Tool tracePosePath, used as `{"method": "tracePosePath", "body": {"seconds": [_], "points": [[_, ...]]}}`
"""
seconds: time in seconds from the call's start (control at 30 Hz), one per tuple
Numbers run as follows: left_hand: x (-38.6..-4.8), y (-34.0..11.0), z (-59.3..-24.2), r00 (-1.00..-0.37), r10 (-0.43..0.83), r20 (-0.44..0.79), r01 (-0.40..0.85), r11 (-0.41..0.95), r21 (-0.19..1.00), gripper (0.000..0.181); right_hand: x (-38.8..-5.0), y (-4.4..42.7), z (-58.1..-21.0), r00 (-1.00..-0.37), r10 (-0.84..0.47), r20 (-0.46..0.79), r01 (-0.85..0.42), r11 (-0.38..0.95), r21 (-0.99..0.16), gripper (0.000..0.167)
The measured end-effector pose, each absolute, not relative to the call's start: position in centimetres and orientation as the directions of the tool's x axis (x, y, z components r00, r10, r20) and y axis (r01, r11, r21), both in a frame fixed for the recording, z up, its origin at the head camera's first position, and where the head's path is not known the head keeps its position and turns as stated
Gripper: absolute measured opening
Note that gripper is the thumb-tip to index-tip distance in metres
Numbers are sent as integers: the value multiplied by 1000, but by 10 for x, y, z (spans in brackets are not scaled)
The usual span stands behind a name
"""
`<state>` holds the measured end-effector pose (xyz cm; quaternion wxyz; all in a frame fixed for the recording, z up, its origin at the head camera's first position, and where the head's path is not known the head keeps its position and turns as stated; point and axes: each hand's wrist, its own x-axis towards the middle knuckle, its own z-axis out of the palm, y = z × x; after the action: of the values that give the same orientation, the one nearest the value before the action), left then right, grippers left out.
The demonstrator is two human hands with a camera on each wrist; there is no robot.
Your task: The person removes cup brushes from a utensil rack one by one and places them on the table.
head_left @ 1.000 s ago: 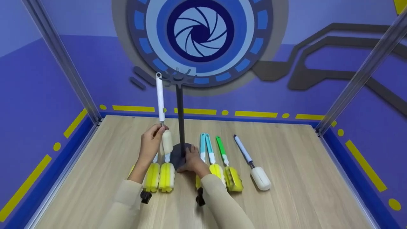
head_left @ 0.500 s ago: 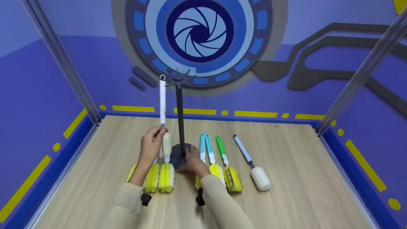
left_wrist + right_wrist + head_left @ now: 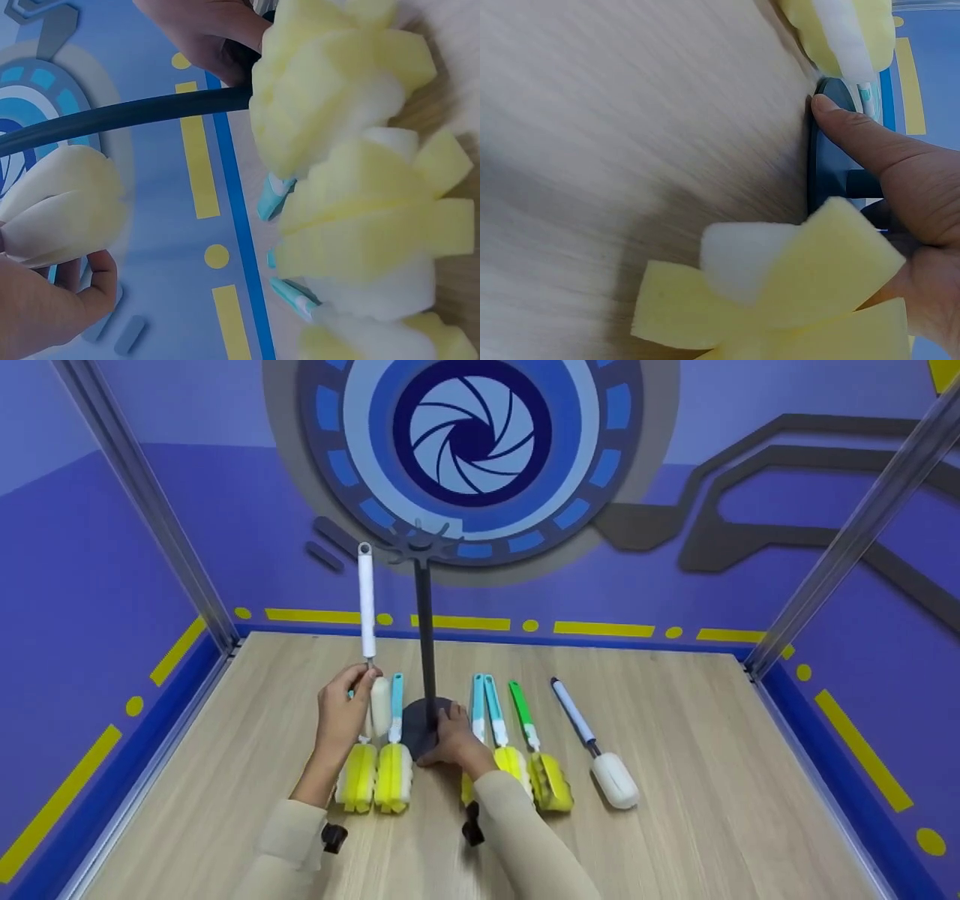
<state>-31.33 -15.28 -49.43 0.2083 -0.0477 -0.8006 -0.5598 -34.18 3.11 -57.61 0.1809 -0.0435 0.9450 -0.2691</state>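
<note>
My left hand [image 3: 341, 720] pinches a white-handled sponge brush [image 3: 366, 600] at its neck, handle up, left of a dark stand [image 3: 426, 637]. The brush's ring end is beside the stand's hooked top, apart from it. Its cream sponge head [image 3: 64, 206] hangs beside the fingers in the left wrist view. My right hand [image 3: 459, 741] holds the stand's round base, the thumb [image 3: 862, 135] lying along the edge. Its other fingers are partly hidden in the right wrist view.
Yellow-and-white sponge brushes [image 3: 394, 780] lie left of the base. To the right lie turquoise-handled brushes [image 3: 493, 709], a green-handled brush [image 3: 520, 705] and a lilac-handled brush with a white head [image 3: 615, 781]. A patterned blue wall [image 3: 615, 585] rises behind the wooden table [image 3: 697, 750].
The left hand first brought the brush slightly right and down, then moved it left, away from the stand's hooks. The right hand and the stand have stayed in place.
</note>
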Motion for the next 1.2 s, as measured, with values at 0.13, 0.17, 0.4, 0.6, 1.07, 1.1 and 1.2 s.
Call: {"method": "tracePosePath", "body": {"seconds": [0.13,0.17,0.4,0.6,1.07,1.1,1.2], "points": [[-309,-158,-495,-911,-164,377,296,376,878,24,-341,31,-575,-930,-189,-314,9,844,-536,108],[-309,-160,-495,-912,-167,375,293,376,879,24,-341,31,-575,-930,-193,-312,6,842,-540,108],[-305,-166,-498,-925,-172,340,259,370,892,26,-342,33,-576,-930,-207,-305,-1,829,-559,108],[-301,-171,-502,-935,-176,307,229,359,905,28,-343,33,-577,-927,-201,-315,5,836,-548,108],[-299,-174,-503,-930,-177,322,231,402,886,28,-342,32,-575,-928,-192,-320,10,844,-536,108],[-299,-175,-503,-929,-178,324,230,411,882,28,-342,32,-575,-929,-193,-317,4,848,-530,108],[-297,-177,-504,-928,-183,326,223,427,876,28,-344,31,-575,-928,-197,-315,-6,855,-519,107]]}}
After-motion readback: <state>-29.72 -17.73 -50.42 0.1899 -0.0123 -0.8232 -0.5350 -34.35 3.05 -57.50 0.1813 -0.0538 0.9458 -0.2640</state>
